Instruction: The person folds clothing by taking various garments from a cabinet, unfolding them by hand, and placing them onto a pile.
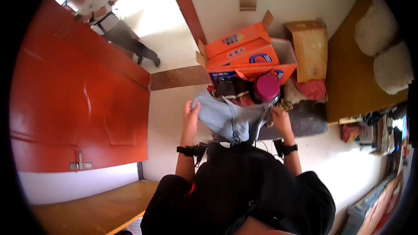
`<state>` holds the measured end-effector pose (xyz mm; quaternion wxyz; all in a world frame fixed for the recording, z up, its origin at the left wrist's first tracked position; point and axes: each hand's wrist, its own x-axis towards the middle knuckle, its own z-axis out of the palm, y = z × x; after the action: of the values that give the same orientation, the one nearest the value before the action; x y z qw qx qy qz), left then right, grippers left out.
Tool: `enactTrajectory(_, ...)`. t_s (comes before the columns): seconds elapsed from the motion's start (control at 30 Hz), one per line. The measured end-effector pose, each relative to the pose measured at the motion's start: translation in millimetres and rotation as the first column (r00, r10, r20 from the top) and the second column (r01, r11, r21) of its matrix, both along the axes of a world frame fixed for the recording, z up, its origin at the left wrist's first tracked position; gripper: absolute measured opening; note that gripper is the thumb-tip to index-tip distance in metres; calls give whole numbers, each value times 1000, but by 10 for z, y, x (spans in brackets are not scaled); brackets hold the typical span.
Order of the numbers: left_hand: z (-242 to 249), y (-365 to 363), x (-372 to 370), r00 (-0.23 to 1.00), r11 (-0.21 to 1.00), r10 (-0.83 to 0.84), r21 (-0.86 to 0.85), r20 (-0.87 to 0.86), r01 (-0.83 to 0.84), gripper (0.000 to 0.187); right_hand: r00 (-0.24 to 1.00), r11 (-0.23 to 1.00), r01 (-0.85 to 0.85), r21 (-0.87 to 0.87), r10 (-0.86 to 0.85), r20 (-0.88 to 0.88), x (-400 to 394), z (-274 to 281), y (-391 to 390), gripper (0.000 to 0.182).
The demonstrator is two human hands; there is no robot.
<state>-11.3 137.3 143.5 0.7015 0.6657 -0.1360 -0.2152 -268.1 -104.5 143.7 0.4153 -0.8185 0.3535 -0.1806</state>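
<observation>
A grey-blue cloth (220,115) is stretched between my two hands in front of my chest. My left hand (190,112) is closed on its left end. At the other side my right hand (281,117) pinches the darker grey right end. Just beyond the cloth stands a container with a magenta lid (267,87). Dark and red items lie beside it on a dark grey bench (305,119). A black band is round each of my wrists.
Orange cartons (244,54) and a brown cardboard box (310,50) stand behind the bench. A red door (78,91) is at the left. Beyond the doorway is a person (104,21). Wooden furniture (352,78) with pale cushions stands at the right.
</observation>
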Motion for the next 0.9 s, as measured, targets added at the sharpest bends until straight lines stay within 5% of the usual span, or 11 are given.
enactTrajectory(0.1, 174, 144, 145, 995, 975, 25, -218, -97, -45, 17, 992, 995, 94, 34, -97, 86, 75, -60, -93, 17)
enactTrajectory(0.27, -248, 478, 256, 989, 985, 88, 140, 118, -104, 20, 975, 958, 118, 263, -161, 151, 393, -216, 296, 18)
enactTrajectory(0.33, -237, 436, 97, 784, 727, -376, 682, 494, -81, 33, 904, 980, 85, 179, -151, 401, 603, -992, 597, 18)
enactTrajectory(0.37, -92, 355, -35, 643, 690, -546, 723, 537, -18, 49, 932, 980, -3, 197, -69, 356, 620, -784, 726, 16)
enactTrajectory(0.5, 234, -146, -602, 425, 794, -608, 514, 670, 326, 72, 888, 890, -397, 224, 311, 339, 659, 146, 934, 17)
enactTrajectory(0.57, 288, -352, -730, 516, 759, -636, 345, 574, 552, 73, 871, 890, -438, 130, 384, 307, 683, 281, 965, 17)
enactTrajectory(0.63, 504, -398, -721, 593, 750, -659, 451, 462, 483, 69, 837, 865, -485, 130, 415, 357, 688, 364, 820, 20)
enactTrajectory(0.67, 417, -449, -690, 673, 855, -518, 326, 528, 403, 51, 824, 902, -421, 93, 338, 454, 682, 414, 769, 18)
enactTrajectory(0.73, 577, -454, -555, 687, 863, -501, 246, 526, 441, 18, 783, 838, -434, 330, 169, 599, 615, 637, 699, 17)
enactTrajectory(0.83, 907, -534, -527, 731, 874, -481, 197, 484, 445, 20, 814, 776, -465, 425, 187, 550, 511, 706, 605, 24)
enactTrajectory(0.9, 984, -602, -518, 932, 896, -355, -261, 66, 360, 22, 771, 774, -610, 172, 528, 356, 485, 599, 611, 38)
